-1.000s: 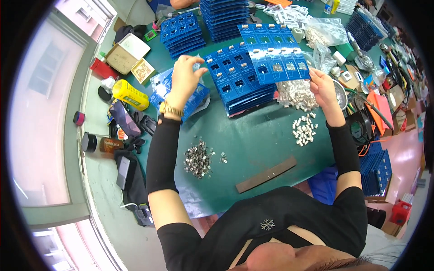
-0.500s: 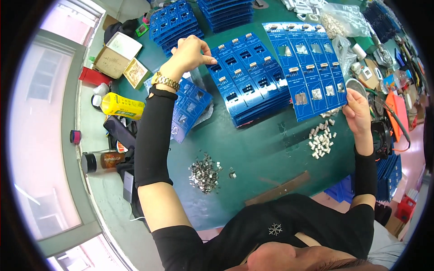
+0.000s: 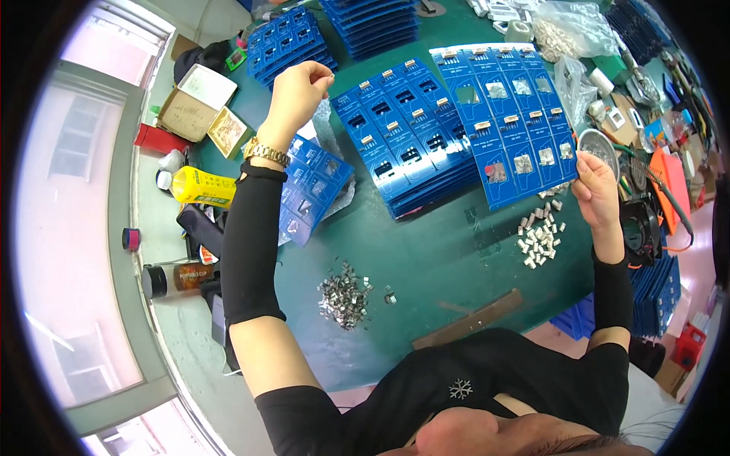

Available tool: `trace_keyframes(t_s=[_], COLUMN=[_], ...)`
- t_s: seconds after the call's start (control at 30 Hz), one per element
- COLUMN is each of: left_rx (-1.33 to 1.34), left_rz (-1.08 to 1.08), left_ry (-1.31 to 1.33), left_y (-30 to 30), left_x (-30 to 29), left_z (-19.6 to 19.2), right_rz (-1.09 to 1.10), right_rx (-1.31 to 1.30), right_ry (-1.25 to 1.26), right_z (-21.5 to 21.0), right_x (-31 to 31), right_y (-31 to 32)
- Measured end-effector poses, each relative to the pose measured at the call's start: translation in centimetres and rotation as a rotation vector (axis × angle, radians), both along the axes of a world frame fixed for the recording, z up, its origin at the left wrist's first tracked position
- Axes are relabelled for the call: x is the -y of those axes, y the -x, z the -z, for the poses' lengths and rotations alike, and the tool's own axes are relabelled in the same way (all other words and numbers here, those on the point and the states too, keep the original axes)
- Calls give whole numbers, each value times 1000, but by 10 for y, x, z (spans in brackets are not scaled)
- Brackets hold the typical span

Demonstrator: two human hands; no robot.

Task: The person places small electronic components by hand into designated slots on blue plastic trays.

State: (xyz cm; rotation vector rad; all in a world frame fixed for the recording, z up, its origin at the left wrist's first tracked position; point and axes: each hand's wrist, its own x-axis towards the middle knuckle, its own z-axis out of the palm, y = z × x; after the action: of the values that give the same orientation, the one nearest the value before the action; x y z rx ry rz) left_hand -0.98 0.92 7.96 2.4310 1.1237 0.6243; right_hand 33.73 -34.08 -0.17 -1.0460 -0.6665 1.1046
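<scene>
My right hand [image 3: 595, 188] grips a blue circuit board panel [image 3: 508, 125] by its lower right edge. The panel is tilted up, its left side in front of a stack of blue circuit boards [image 3: 407, 125]. Rows of small white connectors and silvery squares show on its face. Left of the stack, my left hand [image 3: 296, 95] is raised with thumb and fingers pinched together; whatever they hold is too small to make out. Under my left wrist lie more blue boards [image 3: 312, 186] on clear wrapping.
Small metal parts [image 3: 344, 296] lie heaped on the green table [image 3: 426, 266], with pale cylindrical parts [image 3: 540, 239] at the right. More board stacks [image 3: 369, 26] stand at the back. A yellow bottle [image 3: 204, 186] and an opened box [image 3: 186, 106] sit left; tools and bags crowd the right.
My left hand has come away from the left corner of the board stack, moving left, fingers still pinched. The panel in my right hand has shifted slightly left and lower.
</scene>
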Motion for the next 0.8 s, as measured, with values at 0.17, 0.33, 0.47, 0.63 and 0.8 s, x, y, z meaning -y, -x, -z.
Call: trace_keyframes(t_s=[0.17, 0.33, 0.47, 0.63, 0.8], left_rx=[-7, -18, -21, -86, -79], left_rz=[-15, -6, 20, 163, 101], left_ry=[-168, -112, -60, -179, -52], left_y=[-1, 2, 3, 5, 3], left_x=[4, 2, 4, 7, 5], left_z=[8, 11, 10, 12, 11], right_rz=[19, 20, 41, 39, 41], right_rx=[13, 26, 15, 8, 14], right_ry=[7, 33, 19, 12, 16], right_z=[5, 4, 9, 10, 8], right_x=[2, 3, 6, 7, 11], right_y=[0, 2, 2, 4, 6])
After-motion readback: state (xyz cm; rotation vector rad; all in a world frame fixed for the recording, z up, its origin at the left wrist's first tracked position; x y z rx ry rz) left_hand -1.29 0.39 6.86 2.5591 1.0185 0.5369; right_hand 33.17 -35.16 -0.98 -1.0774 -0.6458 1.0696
